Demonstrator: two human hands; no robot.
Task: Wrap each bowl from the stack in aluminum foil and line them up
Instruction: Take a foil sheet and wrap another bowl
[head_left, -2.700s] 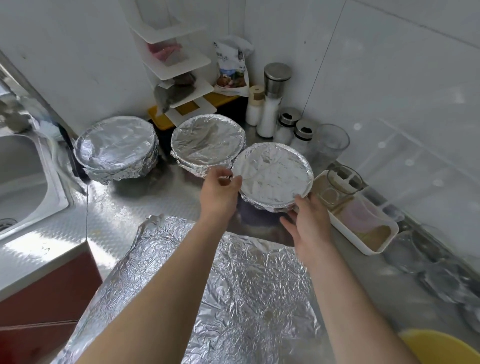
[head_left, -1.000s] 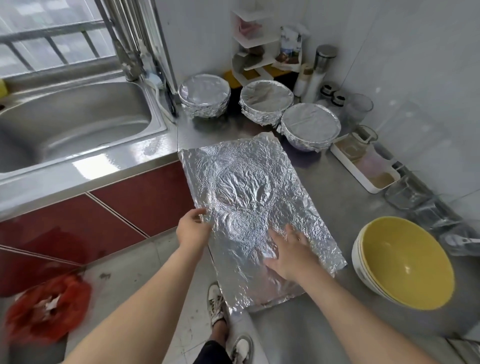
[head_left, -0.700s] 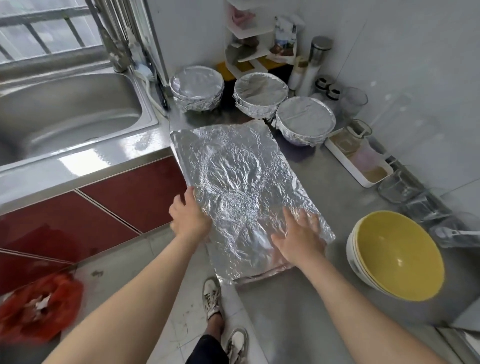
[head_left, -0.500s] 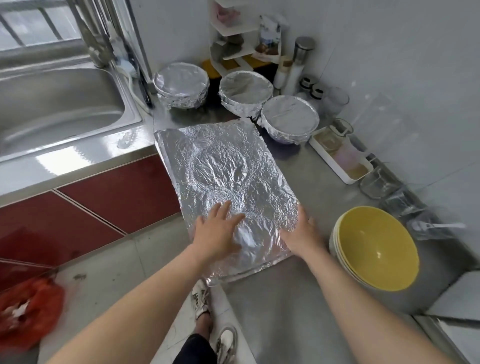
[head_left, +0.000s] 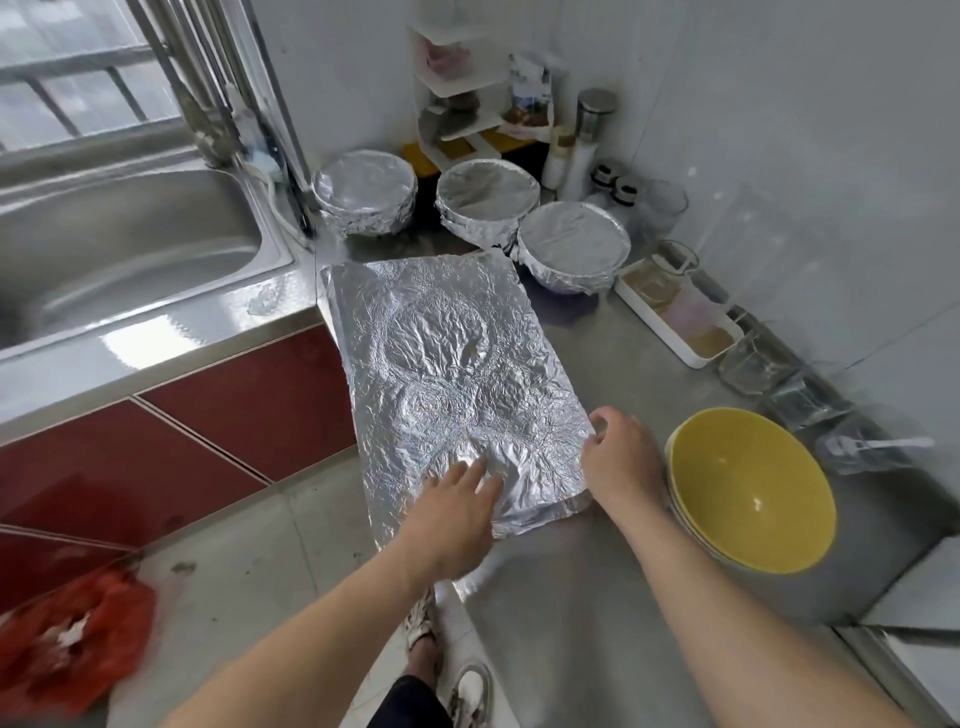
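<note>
A crinkled sheet of aluminum foil lies flat on the steel counter, its left edge over the counter's edge. My left hand rests flat on the foil's near part, fingers straight. My right hand pinches the foil's near right edge between thumb and fingers. A stack of yellow bowls sits just right of my right hand. Three foil-wrapped bowls stand in a row at the back: left, middle, right.
A steel sink with a tap is at the left. A white tray, glass jars, shakers and a white corner shelf crowd the back right wall. A red bag lies on the floor below.
The view pulled back from the wrapped bowls to the foil sheet. My left hand moved from the foil's left edge onto its near part; my right hand slid from on top to its right edge.
</note>
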